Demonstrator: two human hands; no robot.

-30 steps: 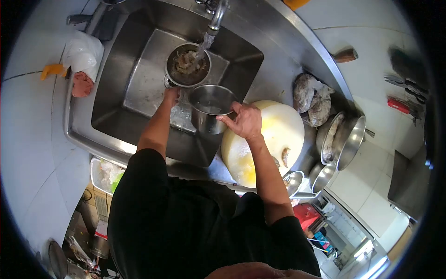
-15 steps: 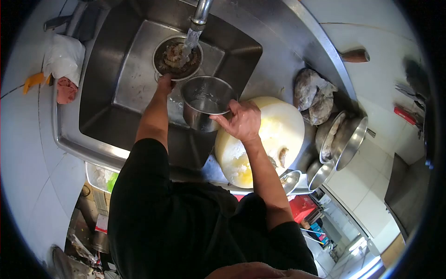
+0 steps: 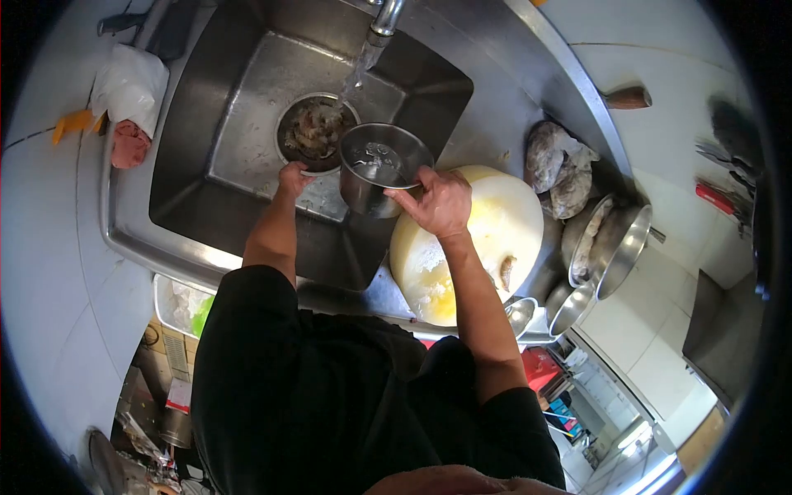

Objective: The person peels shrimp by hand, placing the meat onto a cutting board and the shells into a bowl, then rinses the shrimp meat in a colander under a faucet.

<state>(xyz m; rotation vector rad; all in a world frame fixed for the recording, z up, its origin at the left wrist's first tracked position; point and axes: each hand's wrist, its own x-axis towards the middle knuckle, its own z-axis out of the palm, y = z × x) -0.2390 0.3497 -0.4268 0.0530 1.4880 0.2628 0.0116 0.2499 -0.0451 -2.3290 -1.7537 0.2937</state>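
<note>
In the sink [image 3: 247, 132], a round metal bowl [image 3: 281, 124] holds a heap of greyish-brown shrimp [image 3: 313, 132]. My left hand [image 3: 294, 177] is closed on the near rim of this bowl. Beside it, to the right, a deep steel pot [image 3: 368, 195] with some water in it is held upright by my right hand [image 3: 439, 202], thumb and fingers on its right rim. From the faucet [image 3: 386, 23] a stream of water falls near the bowl's upper right edge and the pot's far rim. Exactly where it lands is hard to tell.
A thick round white cutting board [image 3: 516, 210] with a single shrimp [image 3: 506, 271] on it lies right of the sink. Beyond it are filled plastic bags [image 3: 569, 169] and several steel bowls [image 3: 631, 256]. A white bag [image 3: 130, 82] and pink cloth [image 3: 130, 146] lie at the left edge.
The view has shifted slightly. Water that ran into the shrimp bowl now falls at its right edge, nearer the pot. Both hands keep their holds, and the pot overlaps the bowl's edge in view.
</note>
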